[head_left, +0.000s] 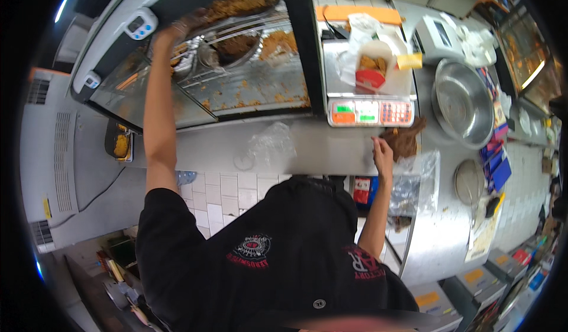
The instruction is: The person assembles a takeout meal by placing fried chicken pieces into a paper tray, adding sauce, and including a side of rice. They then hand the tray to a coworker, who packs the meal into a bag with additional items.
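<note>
My left arm reaches into a glass-fronted food display case, and my left hand [180, 27] is by the upper tray of fried food [239, 4]. Its fingers are blurred, so their grip cannot be made out. Just below it, a metal bowl of dark brown crumbs [236, 45] sits beside a heap of golden pieces [278, 45]. My right hand [383, 154] is over the counter edge, fingers drawn together, next to a crumpled brown cloth [403, 140]. Whether anything is pinched there is too small to tell. Beyond it, an open red and white box of fried food [374, 72] rests on a digital scale [370, 112].
A crumpled clear plastic bag [272, 146] lies on the steel counter between my arms. On the right are a large metal bowl [462, 101], a wire strainer [468, 181] and a white countertop device [438, 36]. A small dark tray of yellow food [121, 144] stands at left.
</note>
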### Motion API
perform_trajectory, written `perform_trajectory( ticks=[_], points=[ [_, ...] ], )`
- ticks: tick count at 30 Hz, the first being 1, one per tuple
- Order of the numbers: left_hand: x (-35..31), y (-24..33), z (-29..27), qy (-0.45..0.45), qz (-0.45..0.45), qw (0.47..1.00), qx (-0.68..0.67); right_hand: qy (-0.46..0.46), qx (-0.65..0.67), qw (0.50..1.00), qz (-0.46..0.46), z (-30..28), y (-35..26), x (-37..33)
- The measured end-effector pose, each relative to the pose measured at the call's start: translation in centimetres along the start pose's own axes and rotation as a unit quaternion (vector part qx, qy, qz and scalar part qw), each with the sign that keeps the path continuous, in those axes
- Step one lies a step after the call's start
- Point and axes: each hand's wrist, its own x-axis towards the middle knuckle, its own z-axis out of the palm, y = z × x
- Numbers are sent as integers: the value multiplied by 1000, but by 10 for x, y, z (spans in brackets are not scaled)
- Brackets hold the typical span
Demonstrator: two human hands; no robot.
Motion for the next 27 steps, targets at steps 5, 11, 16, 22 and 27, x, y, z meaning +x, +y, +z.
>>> perform_trajectory(
  ticks=[5,11,16,22,27],
  points=[
    [5,7,10,36,30,999,7,4,51,999,19,5,7,-17],
    [-18,21,6,224,8,974,12,21,24,997,64,-5,24,-38],
    [-73,91,10,436,-54,859,-262,33,24,999,30,-16,33,-38],
    [-153,263,1,417,57,752,-507,56,32,997,41,-14,25,-30],
    [-141,390,26,288,391,831,-272,-3,15,1000,27,-2,6,-22]
  ],
)
